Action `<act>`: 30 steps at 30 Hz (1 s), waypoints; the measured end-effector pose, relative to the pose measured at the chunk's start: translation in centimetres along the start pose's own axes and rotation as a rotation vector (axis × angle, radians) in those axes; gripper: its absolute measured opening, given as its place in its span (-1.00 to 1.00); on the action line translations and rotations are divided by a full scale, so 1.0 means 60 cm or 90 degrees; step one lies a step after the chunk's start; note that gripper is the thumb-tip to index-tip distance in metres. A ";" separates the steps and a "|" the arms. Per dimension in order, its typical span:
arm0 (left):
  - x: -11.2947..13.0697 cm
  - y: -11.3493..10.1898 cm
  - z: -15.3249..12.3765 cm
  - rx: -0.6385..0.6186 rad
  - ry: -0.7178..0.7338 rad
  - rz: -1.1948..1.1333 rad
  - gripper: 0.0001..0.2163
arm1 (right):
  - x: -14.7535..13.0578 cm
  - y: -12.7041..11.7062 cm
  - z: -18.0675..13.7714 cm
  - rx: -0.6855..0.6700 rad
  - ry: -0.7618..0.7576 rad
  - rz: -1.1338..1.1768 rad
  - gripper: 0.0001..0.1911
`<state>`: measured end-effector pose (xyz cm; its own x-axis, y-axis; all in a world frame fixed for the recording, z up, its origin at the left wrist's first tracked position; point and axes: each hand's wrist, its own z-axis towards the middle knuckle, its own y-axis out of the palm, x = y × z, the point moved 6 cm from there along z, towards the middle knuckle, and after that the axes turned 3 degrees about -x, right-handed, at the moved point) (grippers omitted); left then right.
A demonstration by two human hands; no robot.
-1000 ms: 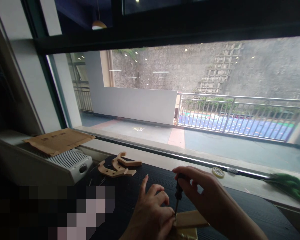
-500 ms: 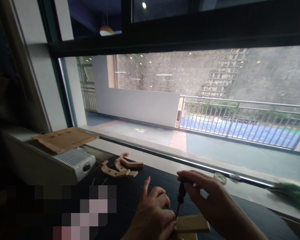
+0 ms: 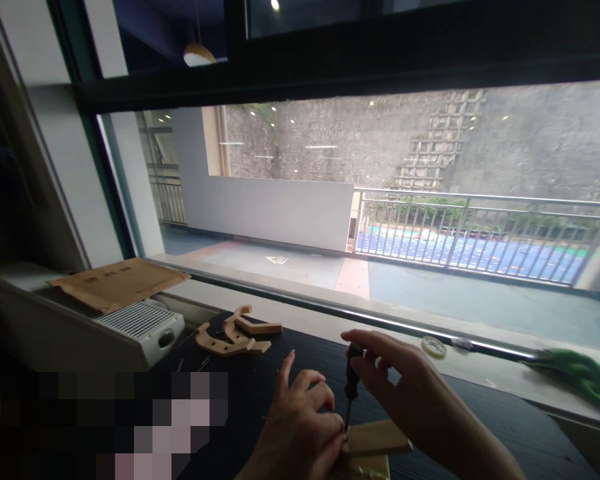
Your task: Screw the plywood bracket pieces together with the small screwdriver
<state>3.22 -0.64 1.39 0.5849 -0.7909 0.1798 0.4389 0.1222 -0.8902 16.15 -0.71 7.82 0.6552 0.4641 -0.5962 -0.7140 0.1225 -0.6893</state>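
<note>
My right hand is closed around the dark handle of a screwdriver, which stands nearly upright. Its metal shaft points down at the left end of a flat wooden piece, where the tip is hidden by fingers. My left hand is curled at that same end, thumb side low and one finger raised, gripping the wood beside the tip. Whether a screw sits between those fingers cannot be made out. Under the flat piece lies another yellowish block, partly cut off by the lower edge.
Several curved wooden parts with holes lie on the dark table, some thin metal pieces near them. A tape roll and a green cloth rest by the window sill. A brown envelope lies on a white appliance at left.
The whole view has shifted slightly, so things appear a little further left. The screwdriver stands a bit more upright; both hands keep their places at the wood.
</note>
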 end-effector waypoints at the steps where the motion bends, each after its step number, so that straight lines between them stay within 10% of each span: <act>1: -0.001 0.001 0.000 -0.003 -0.002 -0.001 -0.93 | -0.001 0.001 0.000 -0.011 -0.007 0.010 -0.71; 30: -0.009 0.009 0.001 -0.019 -0.012 -0.019 -0.92 | -0.003 -0.005 0.000 0.024 -0.012 -0.008 -0.81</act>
<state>3.19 -0.10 0.86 0.5845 -0.7825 0.2146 0.4365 0.0803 -0.8961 16.26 -0.83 8.16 0.6596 0.4783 -0.5798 -0.7148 0.1607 -0.6806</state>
